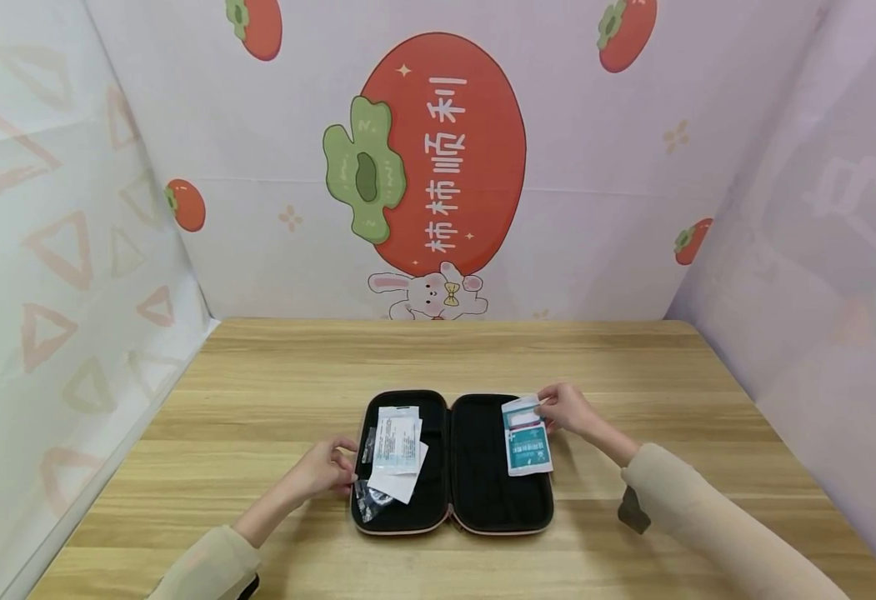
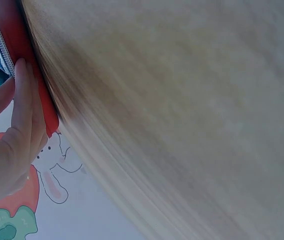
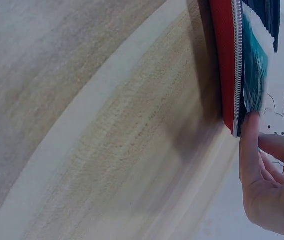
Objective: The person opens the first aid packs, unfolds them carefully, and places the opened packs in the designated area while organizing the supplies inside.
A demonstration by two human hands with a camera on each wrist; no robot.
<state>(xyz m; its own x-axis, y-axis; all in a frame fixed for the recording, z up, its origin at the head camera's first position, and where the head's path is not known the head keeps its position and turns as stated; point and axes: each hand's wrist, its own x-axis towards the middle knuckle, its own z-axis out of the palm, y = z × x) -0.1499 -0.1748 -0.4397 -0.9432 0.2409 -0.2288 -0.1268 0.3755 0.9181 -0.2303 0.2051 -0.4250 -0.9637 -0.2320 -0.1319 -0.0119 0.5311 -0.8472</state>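
An open zippered case [image 1: 499, 504] with a black inside and a red outer wall lies flat on the table, its two halves spread side by side. At its left edge is my left hand [image 1: 327, 467]; the left wrist view shows fingers [image 2: 26, 100] along the red wall and the thumb at the zipper rim, gripping it. My right hand [image 1: 567, 408] pinches the upper right edge of a teal-and-white packet [image 1: 528, 450], which lies over the right half. White packets [image 1: 397, 442] and a small clear bag [image 1: 372, 502] sit in the left half.
The wooden table [image 1: 438, 358] runs back to a wall cloth [image 1: 588, 250] printed with persimmons and a rabbit. Patterned cloths also hang at the left and right sides. A dark object [image 1: 633, 510] shows under the right sleeve.
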